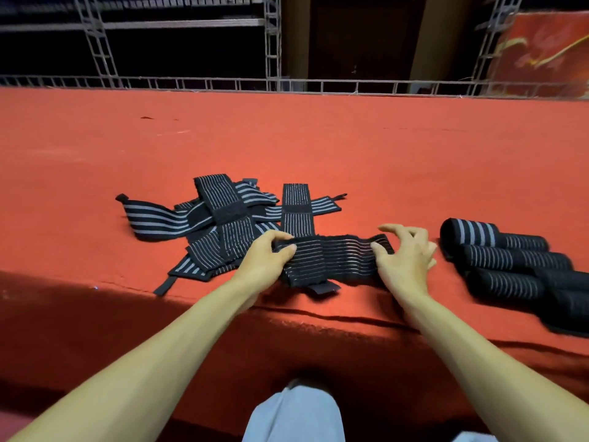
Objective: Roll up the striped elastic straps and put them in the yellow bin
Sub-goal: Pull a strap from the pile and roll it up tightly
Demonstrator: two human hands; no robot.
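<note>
A black strap with thin grey stripes [331, 258] lies flat across the front of the red-covered table [287, 138]. My left hand [266, 255] pinches its left end, thumb on top. At the strap's right end my right hand [404, 253] curls its fingertips onto the fabric. Behind the left hand a loose pile of unrolled striped straps [220, 215] lies crossed over one another. Several rolled straps [506, 260] lie side by side at the right. No yellow bin is in view.
The table's front edge [318, 317] runs just under my wrists, with a dark drop below. A grey metal truss rail [287, 84] lines the far edge. A red banner [541, 49] hangs at the back right. My knee [296, 416] shows below.
</note>
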